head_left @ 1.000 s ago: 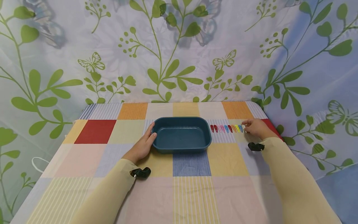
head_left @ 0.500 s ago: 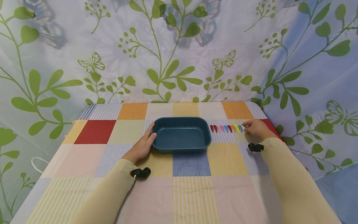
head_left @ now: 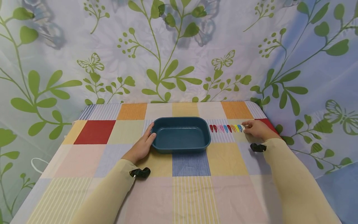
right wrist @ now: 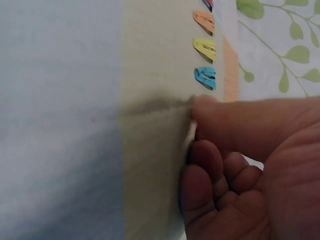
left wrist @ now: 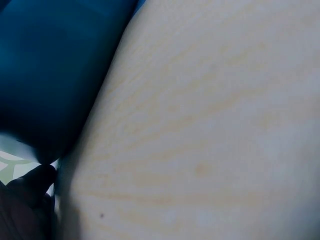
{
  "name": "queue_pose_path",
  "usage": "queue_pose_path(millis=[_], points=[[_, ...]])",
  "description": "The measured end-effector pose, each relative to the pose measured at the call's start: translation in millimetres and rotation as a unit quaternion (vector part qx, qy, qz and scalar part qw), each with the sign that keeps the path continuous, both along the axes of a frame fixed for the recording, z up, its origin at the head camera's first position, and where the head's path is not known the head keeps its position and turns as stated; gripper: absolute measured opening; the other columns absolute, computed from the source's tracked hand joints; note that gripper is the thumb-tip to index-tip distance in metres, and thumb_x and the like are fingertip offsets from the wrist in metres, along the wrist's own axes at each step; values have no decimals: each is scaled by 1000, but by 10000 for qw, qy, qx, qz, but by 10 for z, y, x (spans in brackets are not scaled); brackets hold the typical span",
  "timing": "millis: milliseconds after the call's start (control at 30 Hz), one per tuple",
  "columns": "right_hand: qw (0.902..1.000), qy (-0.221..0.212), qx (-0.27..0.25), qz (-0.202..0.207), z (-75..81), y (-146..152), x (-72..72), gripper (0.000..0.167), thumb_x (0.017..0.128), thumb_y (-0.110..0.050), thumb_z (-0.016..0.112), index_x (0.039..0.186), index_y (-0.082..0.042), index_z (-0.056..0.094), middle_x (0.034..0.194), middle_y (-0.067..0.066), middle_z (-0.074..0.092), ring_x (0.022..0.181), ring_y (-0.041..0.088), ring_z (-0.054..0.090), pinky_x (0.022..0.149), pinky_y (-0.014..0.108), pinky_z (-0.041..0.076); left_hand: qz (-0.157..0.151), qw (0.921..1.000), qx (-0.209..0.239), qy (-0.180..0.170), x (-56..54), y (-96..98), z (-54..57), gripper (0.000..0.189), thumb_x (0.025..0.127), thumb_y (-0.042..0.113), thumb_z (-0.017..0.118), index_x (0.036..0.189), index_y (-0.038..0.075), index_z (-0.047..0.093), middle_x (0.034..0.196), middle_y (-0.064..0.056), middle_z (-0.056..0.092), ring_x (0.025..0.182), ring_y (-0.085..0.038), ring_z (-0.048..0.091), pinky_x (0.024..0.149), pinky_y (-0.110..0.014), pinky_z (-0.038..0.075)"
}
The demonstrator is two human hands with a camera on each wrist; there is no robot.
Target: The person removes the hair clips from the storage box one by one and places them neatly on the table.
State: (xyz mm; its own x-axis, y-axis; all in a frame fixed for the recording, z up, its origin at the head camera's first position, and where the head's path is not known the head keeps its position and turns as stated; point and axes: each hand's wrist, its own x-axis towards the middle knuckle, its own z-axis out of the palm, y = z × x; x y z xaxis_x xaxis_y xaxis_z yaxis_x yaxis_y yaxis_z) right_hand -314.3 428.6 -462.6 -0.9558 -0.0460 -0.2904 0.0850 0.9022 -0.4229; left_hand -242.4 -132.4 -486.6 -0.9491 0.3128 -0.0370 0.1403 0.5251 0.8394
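A dark teal rectangular plastic basin sits on the patchwork cloth. My left hand holds its left side, the thumb over the rim and the fingers along the outer wall. To the basin's right runs a row of several snap hair clips in red, pink, blue, orange and yellow. Near its right end lie a yellow clip and a blue clip. My right hand is just beyond the blue one, thumb and finger pinching a small white hair clip low at the cloth. In the right wrist view the thumb mostly hides that clip.
The table has a patchwork cloth over it. A curtain printed with leaves and butterflies hangs close behind the table and at both sides. A white cord loop shows beyond the left edge.
My right hand has shifted very slightly, its fingertips closer to the blue clip at the row's end. The left hand and the basin have stayed put.
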Motion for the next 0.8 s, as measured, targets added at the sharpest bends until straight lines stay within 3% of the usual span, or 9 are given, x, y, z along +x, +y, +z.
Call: queue_pose_path(millis=[67, 167, 533, 800], points=[[9999, -98, -119, -7, 14, 4, 7, 55, 97, -14, 68, 148, 1, 55, 123, 25, 65, 99, 32, 55, 74, 30, 48, 10, 10000, 9, 0, 2, -2, 0, 62, 116, 41, 31, 171, 34, 3, 179, -7, 10, 162, -38, 19, 130, -60, 15], [9998, -118, -146, 59, 26, -4, 17, 56, 94, -9, 67, 148, 3, 54, 117, 21, 65, 96, 31, 55, 71, 29, 47, 2, 10000, 36, 7, -1, -4, -3, 62, 116, 41, 32, 171, 33, 3, 179, -7, 10, 162, -38, 18, 130, -60, 14], [9997, -197, -142, -81, 16, -42, 28, 57, 96, -9, 63, 150, 2, 51, 126, 25, 61, 102, 32, 53, 74, 28, 48, -22, 10000, 29, 8, 1, -3, -2, 62, 116, 40, 31, 171, 33, 2, 179, -7, 9, 163, -38, 17, 130, -60, 15], [9982, -306, -378, -339, 21, -33, 37, 58, 97, -9, 64, 153, -1, 48, 119, 20, 59, 103, 32, 52, 74, 30, 47, -28, 10000, 29, 50, 2, 1, 6, 62, 116, 39, 32, 171, 32, 3, 178, -8, 10, 162, -39, 20, 130, -60, 15]])
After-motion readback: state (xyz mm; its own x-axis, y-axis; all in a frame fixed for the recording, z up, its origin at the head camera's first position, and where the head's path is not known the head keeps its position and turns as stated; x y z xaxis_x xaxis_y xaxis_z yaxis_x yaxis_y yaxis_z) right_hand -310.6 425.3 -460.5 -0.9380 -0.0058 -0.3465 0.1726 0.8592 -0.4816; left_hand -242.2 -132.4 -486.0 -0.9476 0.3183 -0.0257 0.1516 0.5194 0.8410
